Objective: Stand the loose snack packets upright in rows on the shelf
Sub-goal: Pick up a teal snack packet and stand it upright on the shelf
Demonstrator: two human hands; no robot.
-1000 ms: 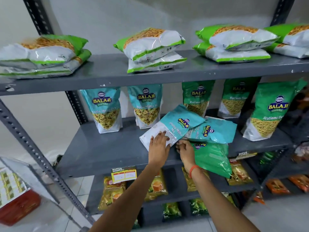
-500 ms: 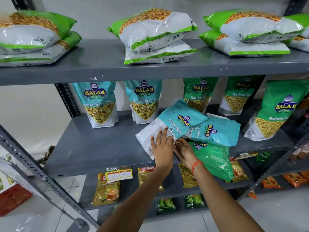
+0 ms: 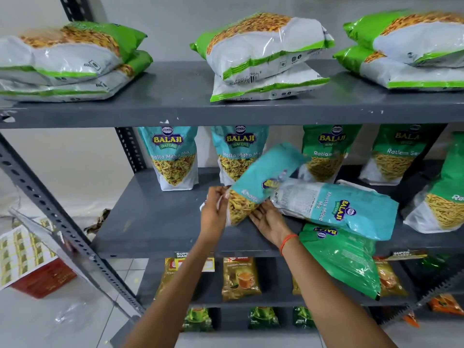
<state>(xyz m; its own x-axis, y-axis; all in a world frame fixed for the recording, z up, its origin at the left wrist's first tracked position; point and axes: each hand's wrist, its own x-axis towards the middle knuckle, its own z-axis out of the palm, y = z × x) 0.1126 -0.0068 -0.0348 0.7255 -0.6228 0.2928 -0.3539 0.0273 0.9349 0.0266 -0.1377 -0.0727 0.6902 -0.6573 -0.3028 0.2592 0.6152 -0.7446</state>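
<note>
A teal Khatta Mitha Mix packet (image 3: pixel 261 179) is lifted off the middle shelf (image 3: pixel 155 222), tilted with its top pointing up and right. My left hand (image 3: pixel 214 212) grips its bottom left corner; my right hand (image 3: pixel 268 222) supports its bottom right from below. A second teal packet (image 3: pixel 336 207) lies flat to the right, and a green packet (image 3: pixel 344 259) hangs over the shelf's front edge. Two teal packets (image 3: pixel 173 156) (image 3: pixel 238 151) stand upright at the back left, green Ratlami Sev packets (image 3: pixel 326 151) at the back right.
Large green-and-white bags (image 3: pixel 261 56) lie stacked on the top shelf. Small packets (image 3: pixel 239 277) stand on the lower shelves. A slotted steel upright (image 3: pixel 50 217) slants at the left, with a red carton (image 3: pixel 32 270) on the floor beyond it.
The top teal packet lay flat under my left hand; both hands have now gripped its lower end and raised it off the pile. The camera has moved closer.
</note>
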